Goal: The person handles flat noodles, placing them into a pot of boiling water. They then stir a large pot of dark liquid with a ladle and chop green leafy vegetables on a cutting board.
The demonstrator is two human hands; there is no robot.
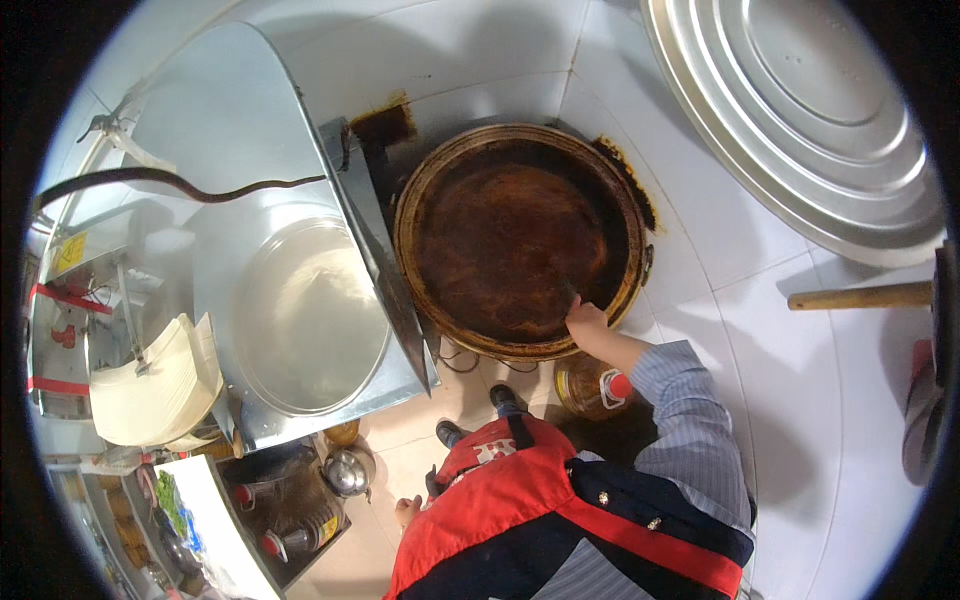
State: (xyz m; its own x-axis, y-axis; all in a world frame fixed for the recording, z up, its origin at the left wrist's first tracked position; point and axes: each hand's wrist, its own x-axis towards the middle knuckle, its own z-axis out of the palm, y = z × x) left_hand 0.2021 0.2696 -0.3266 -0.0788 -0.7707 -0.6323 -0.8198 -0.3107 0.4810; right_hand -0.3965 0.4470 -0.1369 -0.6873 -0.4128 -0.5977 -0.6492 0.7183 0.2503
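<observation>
A big round pan point(510, 240) with a browned, oily interior sits before me in the tiled corner. My right hand point(586, 324) reaches over its near right rim, fingers closed around a thin greyish tool point(570, 287). Only a small tip of that tool shows, blurred against the dark surface, so its kind is unclear. Low at my left side hangs my left hand point(409, 511), its fingers curled beside my red apron point(495, 502). Part of it is hidden, and whether it holds anything cannot be told.
Left of the pan, a sheet-metal stove housing point(225, 135) surrounds a steaming, water-filled round vessel point(315, 322). An oil jug point(589, 386) with a red cap stands below the rim. A large metal lid point(810, 112) leans at upper right, near a wooden handle point(859, 295). A metal kettle point(349, 471) is on the floor.
</observation>
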